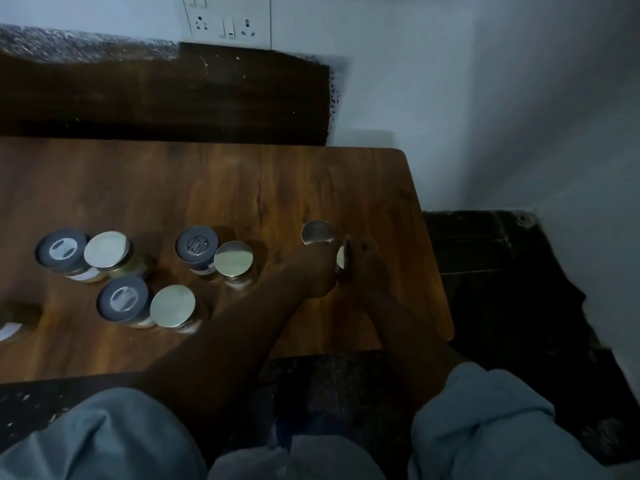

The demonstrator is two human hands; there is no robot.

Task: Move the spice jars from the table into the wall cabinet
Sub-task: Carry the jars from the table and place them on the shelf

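Several spice jars stand on the wooden table: grey-lidded ones and silver-lidded ones. My left hand wraps around a silver-lidded jar near the table's right side. My right hand closes on another silver-lidded jar right beside it, mostly hidden by the fingers. The scene is dim and the wall cabinet is out of view.
A dark jar with a white label sits at the left edge. A dark wooden panel and wall sockets lie behind the table. White wall and dark floor are on the right.
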